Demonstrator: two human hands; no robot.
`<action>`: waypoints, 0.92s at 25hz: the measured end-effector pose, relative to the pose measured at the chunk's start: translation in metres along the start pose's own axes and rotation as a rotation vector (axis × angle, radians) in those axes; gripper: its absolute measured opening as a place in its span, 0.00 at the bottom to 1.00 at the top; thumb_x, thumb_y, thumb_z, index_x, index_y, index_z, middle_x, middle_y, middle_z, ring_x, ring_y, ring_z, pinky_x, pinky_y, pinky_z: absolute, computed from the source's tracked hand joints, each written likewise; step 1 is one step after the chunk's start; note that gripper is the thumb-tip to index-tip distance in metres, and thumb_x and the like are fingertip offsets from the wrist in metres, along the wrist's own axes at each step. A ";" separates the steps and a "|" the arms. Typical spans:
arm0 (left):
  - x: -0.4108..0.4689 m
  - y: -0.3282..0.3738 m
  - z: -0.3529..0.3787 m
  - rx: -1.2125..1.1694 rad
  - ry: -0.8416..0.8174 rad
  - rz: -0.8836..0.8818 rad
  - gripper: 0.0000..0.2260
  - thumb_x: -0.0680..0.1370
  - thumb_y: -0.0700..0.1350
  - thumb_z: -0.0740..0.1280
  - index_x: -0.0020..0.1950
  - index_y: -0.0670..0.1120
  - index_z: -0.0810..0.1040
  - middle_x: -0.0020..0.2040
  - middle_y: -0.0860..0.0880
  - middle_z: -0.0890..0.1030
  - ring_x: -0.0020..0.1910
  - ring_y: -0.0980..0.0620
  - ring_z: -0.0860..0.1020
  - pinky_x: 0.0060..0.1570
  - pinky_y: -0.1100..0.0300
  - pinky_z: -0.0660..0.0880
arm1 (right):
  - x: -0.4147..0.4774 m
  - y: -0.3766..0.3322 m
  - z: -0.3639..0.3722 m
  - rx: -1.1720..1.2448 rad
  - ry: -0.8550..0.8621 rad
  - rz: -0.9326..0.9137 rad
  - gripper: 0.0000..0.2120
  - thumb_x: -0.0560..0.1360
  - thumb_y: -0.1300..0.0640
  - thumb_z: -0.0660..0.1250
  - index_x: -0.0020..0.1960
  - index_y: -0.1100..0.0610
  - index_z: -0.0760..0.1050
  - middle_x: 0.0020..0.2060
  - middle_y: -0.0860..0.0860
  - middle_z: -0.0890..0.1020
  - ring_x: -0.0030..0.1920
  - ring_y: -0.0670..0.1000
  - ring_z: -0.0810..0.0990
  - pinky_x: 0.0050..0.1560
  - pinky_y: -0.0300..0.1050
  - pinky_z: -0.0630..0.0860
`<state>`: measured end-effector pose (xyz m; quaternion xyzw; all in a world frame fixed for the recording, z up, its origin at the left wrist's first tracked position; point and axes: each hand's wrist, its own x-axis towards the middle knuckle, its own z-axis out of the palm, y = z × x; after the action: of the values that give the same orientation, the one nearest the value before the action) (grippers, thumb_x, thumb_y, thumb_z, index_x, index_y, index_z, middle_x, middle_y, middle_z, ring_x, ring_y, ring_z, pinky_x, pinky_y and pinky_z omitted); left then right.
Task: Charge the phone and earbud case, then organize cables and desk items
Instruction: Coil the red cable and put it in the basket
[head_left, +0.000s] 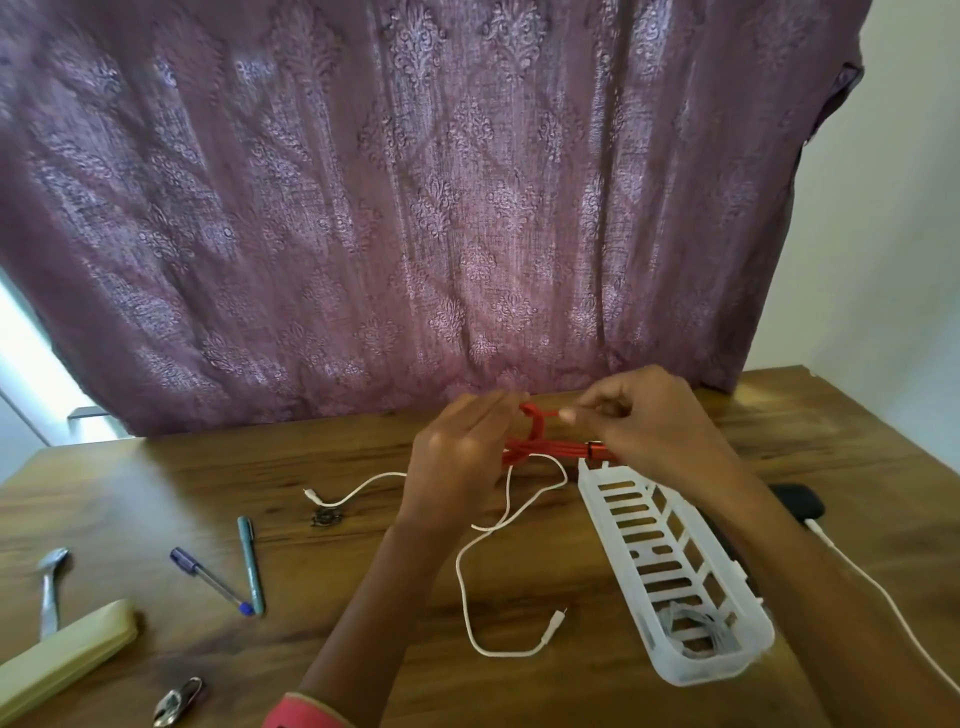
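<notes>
Both hands hold a bundled red cable (550, 449) above the far middle of the wooden desk (156, 483). My left hand (460, 447) grips the folded bundle at its left end. My right hand (649, 421) pinches a loop of the red cable and holds the bundle's right end. A loose white cable (467, 561) trails on the desk below them. A white slotted basket (675, 571) lies to the right with a coiled grey cable (696, 631) inside. A dark case (800, 501) with a white cable (872, 587) plugged in sits behind my right forearm.
Two pens (249, 564), (208, 579) lie at the left, with a spoon (52, 587), a cream-coloured case (67, 654) and a metal clip (176, 701) nearer the front left. A small dark item (326, 517) lies mid-desk. A purple curtain (415, 208) hangs behind.
</notes>
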<state>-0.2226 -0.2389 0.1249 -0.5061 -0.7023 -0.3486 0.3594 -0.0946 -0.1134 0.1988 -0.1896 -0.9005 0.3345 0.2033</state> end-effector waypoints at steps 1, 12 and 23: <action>-0.001 -0.003 0.000 0.029 -0.017 0.025 0.11 0.71 0.34 0.69 0.53 0.41 0.81 0.47 0.47 0.84 0.41 0.48 0.81 0.36 0.54 0.79 | 0.000 0.000 0.000 -0.158 0.022 -0.057 0.07 0.71 0.48 0.69 0.44 0.50 0.82 0.33 0.39 0.78 0.34 0.39 0.75 0.38 0.33 0.70; 0.013 0.011 -0.012 -0.305 0.119 -0.528 0.06 0.75 0.43 0.65 0.48 0.46 0.82 0.32 0.55 0.80 0.33 0.58 0.79 0.35 0.73 0.72 | -0.003 0.050 0.021 1.288 -0.204 -0.171 0.37 0.57 0.55 0.81 0.63 0.56 0.71 0.38 0.55 0.78 0.45 0.51 0.80 0.54 0.43 0.76; 0.004 0.012 -0.004 -0.410 0.121 -0.728 0.06 0.75 0.40 0.67 0.47 0.48 0.83 0.31 0.57 0.80 0.29 0.62 0.79 0.34 0.71 0.74 | 0.005 0.023 0.049 1.109 0.145 -0.011 0.08 0.75 0.60 0.61 0.51 0.61 0.75 0.34 0.51 0.81 0.38 0.49 0.81 0.43 0.44 0.80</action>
<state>-0.2111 -0.2375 0.1324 -0.2645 -0.7289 -0.6146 0.1452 -0.1187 -0.1206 0.1505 -0.0721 -0.5743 0.7432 0.3357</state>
